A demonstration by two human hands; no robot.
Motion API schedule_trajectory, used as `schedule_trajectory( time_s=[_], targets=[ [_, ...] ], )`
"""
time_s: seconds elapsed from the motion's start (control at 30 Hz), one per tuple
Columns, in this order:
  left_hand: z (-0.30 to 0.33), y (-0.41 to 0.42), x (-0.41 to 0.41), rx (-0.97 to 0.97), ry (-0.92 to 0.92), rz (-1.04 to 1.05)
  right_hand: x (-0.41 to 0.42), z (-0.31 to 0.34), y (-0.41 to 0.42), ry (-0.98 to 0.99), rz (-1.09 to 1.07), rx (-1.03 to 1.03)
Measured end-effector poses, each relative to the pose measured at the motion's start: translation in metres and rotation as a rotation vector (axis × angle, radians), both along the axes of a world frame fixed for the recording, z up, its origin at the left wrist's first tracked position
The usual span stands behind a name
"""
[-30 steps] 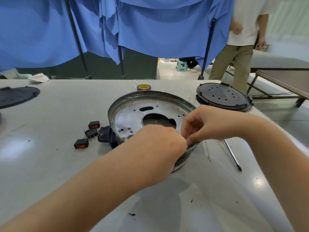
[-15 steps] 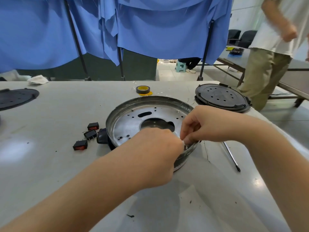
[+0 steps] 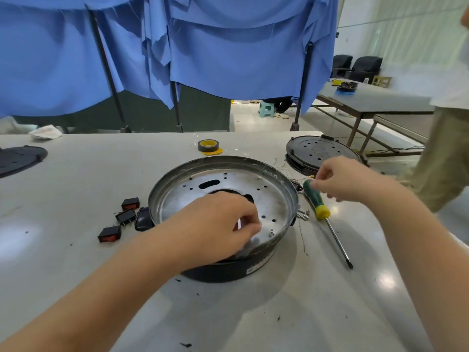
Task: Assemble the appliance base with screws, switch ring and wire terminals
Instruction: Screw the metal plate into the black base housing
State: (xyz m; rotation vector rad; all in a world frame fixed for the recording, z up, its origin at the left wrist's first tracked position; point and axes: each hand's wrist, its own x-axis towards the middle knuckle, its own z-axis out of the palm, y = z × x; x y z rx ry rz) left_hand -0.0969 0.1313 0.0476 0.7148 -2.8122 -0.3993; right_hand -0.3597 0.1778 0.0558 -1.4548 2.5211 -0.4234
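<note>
The appliance base (image 3: pixel 276 199), a round metal pan on a black lower ring, sits mid-table. My left hand (image 3: pixel 220 222) reaches inside it near the front rim, fingers curled, pinching a small pale part I cannot identify. A screw (image 3: pixel 271 233) stands upright in the pan just right of that hand. A screwdriver (image 3: pixel 317 203) with a green and yellow handle lies on the table right of the base. My right hand (image 3: pixel 340 179) hovers at the handle's far end with curled fingertips on or just above it; the grip is blurred.
Three black-and-red rocker switches (image 3: pixel 125 215) lie left of the base. Small metal screws or spacers (image 3: pixel 303 214) sit by the screwdriver. A tape roll (image 3: pixel 208 145) and a black perforated lid (image 3: pixel 322 151) lie behind. A person (image 3: pixel 446 148) stands at right.
My right hand left the spot beside my left hand at the rim and moved right to the screwdriver handle. The left hand stays in the base. The camera tilted up.
</note>
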Motion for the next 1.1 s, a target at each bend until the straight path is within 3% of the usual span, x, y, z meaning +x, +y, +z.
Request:
schedule_trajectory(
  time_s=[0.1, 0.2, 0.63, 0.87, 1.1],
  targets=[
    [-0.004, -0.002, -0.004, 0.007, 0.009, -0.002, 0.004, -0.016, -0.005, 0.032, -0.085, 0.125],
    [-0.002, -0.002, -0.009, 0.032, 0.011, 0.0, 0.007, -0.026, -0.009, 0.076, -0.161, 0.095],
    [0.005, 0.0, -0.03, 0.102, -0.048, -0.007, 0.001, -0.019, -0.012, -0.187, -0.222, 0.054],
    [0.012, -0.026, -0.007, 0.118, -0.002, 0.099, 0.0, 0.018, 0.003, -0.401, -0.171, -0.246],
    [0.004, -0.05, 0.006, 0.132, -0.125, 0.25, 0.029, 0.039, 0.01, -0.53, -0.048, -0.639]
  ],
)
